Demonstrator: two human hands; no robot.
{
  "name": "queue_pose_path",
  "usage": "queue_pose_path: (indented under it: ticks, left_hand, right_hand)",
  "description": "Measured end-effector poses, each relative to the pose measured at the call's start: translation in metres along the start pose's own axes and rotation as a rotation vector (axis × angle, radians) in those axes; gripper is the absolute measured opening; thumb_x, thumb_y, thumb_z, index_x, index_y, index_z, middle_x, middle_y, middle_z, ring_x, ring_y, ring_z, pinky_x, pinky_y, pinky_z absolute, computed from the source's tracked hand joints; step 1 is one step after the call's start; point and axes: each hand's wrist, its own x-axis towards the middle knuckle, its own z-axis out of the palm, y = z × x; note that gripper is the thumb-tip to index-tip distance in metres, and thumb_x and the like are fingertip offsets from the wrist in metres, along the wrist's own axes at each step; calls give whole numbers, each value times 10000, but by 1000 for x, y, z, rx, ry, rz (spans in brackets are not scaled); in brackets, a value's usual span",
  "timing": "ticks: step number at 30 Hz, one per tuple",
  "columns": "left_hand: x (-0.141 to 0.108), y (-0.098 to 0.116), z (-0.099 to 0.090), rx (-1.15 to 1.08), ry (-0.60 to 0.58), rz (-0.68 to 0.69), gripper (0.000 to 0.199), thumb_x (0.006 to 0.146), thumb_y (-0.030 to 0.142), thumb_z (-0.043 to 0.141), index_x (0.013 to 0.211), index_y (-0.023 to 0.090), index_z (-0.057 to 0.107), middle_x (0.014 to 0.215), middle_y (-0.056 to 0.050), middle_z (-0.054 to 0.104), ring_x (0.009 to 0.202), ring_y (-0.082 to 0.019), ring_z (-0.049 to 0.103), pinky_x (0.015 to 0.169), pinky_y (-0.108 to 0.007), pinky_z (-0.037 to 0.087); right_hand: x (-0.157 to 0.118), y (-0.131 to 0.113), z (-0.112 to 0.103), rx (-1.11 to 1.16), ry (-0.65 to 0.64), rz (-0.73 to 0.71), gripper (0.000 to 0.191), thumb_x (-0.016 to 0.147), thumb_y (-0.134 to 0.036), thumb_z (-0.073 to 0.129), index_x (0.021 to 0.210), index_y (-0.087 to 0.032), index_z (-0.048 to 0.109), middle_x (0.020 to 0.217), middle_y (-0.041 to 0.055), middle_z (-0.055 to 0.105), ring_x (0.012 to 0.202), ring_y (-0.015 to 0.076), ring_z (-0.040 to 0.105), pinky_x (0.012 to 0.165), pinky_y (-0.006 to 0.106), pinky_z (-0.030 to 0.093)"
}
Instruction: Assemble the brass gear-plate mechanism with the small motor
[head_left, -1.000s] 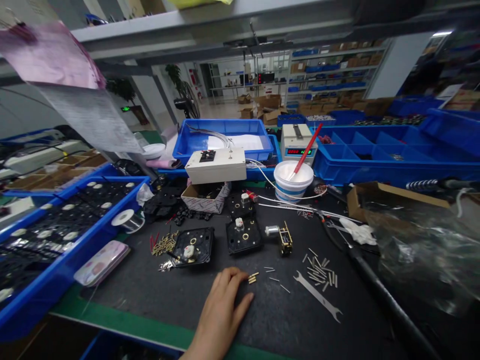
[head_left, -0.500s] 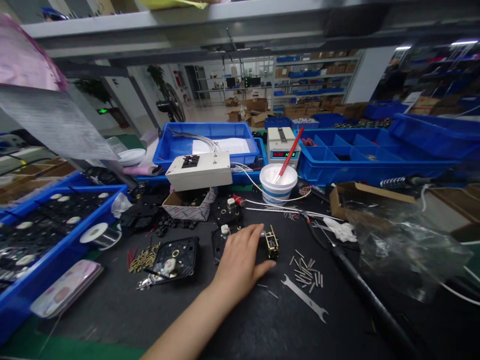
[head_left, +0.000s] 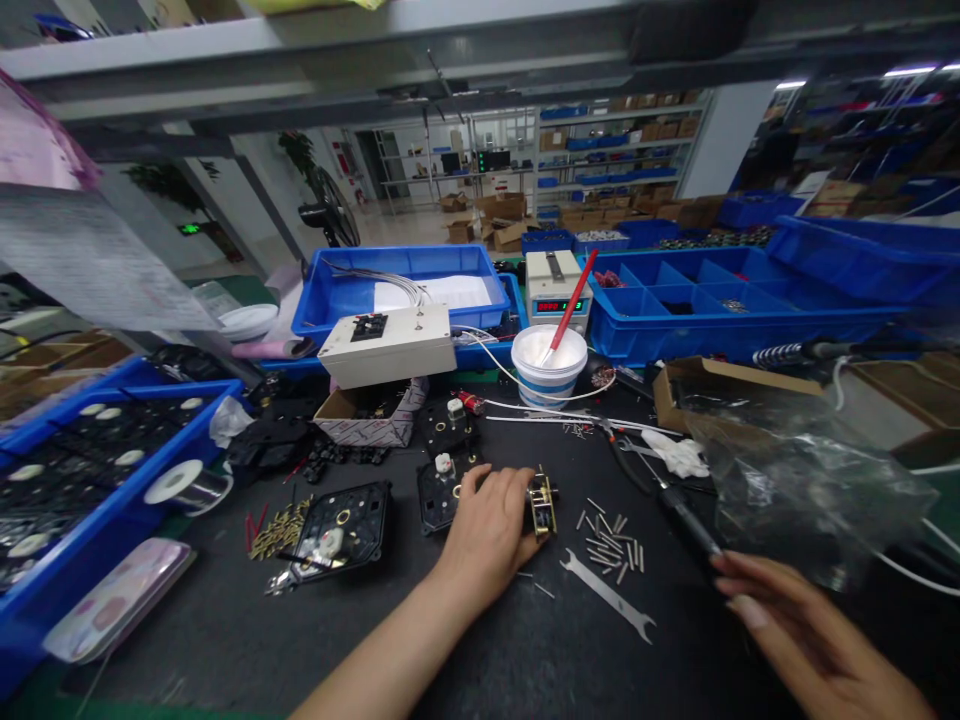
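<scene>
My left hand (head_left: 491, 525) has its fingers closed around a small brass-framed mechanism (head_left: 543, 503), which stands on the black mat. Palm and fingers hide part of it. At the right, my right hand (head_left: 814, 620) has thumb and fingers around the dark handle of an electric screwdriver (head_left: 688, 525), which points away across the mat. Between the hands lie a loose pile of metal pins (head_left: 611, 540) and an open-ended wrench (head_left: 609, 596). A black housing (head_left: 436, 497) with a white part sits just behind the left hand; another black housing (head_left: 349, 530) lies further left.
Brass screws (head_left: 279, 530), a solder spool (head_left: 187, 487) and a blue bin of housings (head_left: 97, 440) are on the left. A white tub (head_left: 549, 370) with a red-handled brush stands behind. Pliers (head_left: 626, 460), a clear plastic bag (head_left: 810, 490) and a divided blue tray (head_left: 742, 300) are right.
My right hand has come into view from the lower right and closed on the electric screwdriver. My left hand stays at the mechanism, its thumb tucked closer. The view has shifted slightly.
</scene>
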Motion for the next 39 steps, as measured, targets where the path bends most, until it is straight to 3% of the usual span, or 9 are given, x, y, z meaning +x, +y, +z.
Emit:
queue_pose_path:
  ticks: [1, 6, 10, 14, 18, 22, 27, 33, 39]
  left_hand:
    - [-3, 0, 1, -14, 8, 10, 507, 759, 185, 661, 1188, 119, 399, 1093, -141, 602, 1038, -281, 556, 986, -517, 308]
    - [-20, 7, -3, -113, 40, -7, 553, 737, 211, 685, 1176, 161, 353, 1064, -106, 582, 1005, -257, 546, 916, -459, 400]
    - [-41, 20, -20, -219, 20, -55, 613, 685, 204, 730, 1169, 205, 354, 1050, -75, 570, 976, -251, 536, 850, -417, 453]
    - [-65, 25, -29, -228, 0, 53, 604, 729, 123, 658, 1229, 176, 324, 1106, -107, 558, 1030, -263, 514, 924, -465, 401]
    - [-80, 22, -28, -106, 47, 164, 541, 783, 96, 564, 1260, 134, 311, 1070, -129, 594, 950, -275, 557, 883, -488, 422]
    - [-93, 16, -21, -59, 49, 197, 519, 834, 73, 475, 1306, 136, 267, 1076, -137, 598, 951, -277, 570, 840, -470, 468]
    - [-114, 11, -8, -219, -9, 108, 817, 801, 353, 639, 1397, 184, 106, 1282, -188, 441, 1211, -316, 426, 975, -483, 431]
    - [-132, 5, 0, -489, -131, -166, 1070, 660, 331, 782, 1396, 349, 5, 1460, -129, 224, 1338, -308, 278, 1056, -491, 360]
    - [-138, -11, -2, -556, -182, -186, 1152, 629, 327, 806, 1389, 410, -56, 1519, -102, 170, 1366, -321, 220, 1081, -558, 275]
  right_hand:
    - [1, -3, 17, -26, -129, 6, 381, 732, -469, 696, 1051, -268, 640, 1102, 78, 615, 956, 252, 593, 826, 328, 496]
    - [2, -24, 78, -50, -323, -97, 333, 846, -428, 561, 1135, -265, 582, 1153, 71, 550, 976, 230, 574, 827, 353, 485]
    - [-1, -28, 88, 55, -561, -92, 522, 833, -484, 581, 1293, -290, 430, 1362, 83, 399, 1185, 258, 448, 959, 424, 412]
    - [-8, -25, 97, 206, -811, 23, 811, 724, -589, 661, 1382, -280, 301, 1432, 93, 323, 1271, 274, 355, 1020, 422, 366]
    - [-20, -26, 115, 229, -790, 65, 900, 639, -600, 725, 1369, -245, 338, 1387, 115, 376, 1251, 309, 371, 1008, 434, 371]
    - [-28, -27, 128, 208, -723, 49, 936, 627, -455, 771, 1388, -225, 277, 1290, 128, 442, 1191, 299, 427, 977, 440, 408]
    - [-33, -15, 129, 178, -679, -36, 904, 639, -255, 730, 1390, -305, 230, 1328, 84, 417, 1262, 272, 372, 1016, 455, 382]
    - [-39, -13, 130, -197, -617, -385, 1121, 560, -54, 731, 1392, -445, 90, 1342, 45, 437, 1192, 306, 470, 978, 536, 416]
    - [-42, -18, 140, -341, -680, -715, 1124, 626, -50, 726, 1438, -305, -8, 1347, 136, 444, 1210, 310, 453, 986, 505, 430]
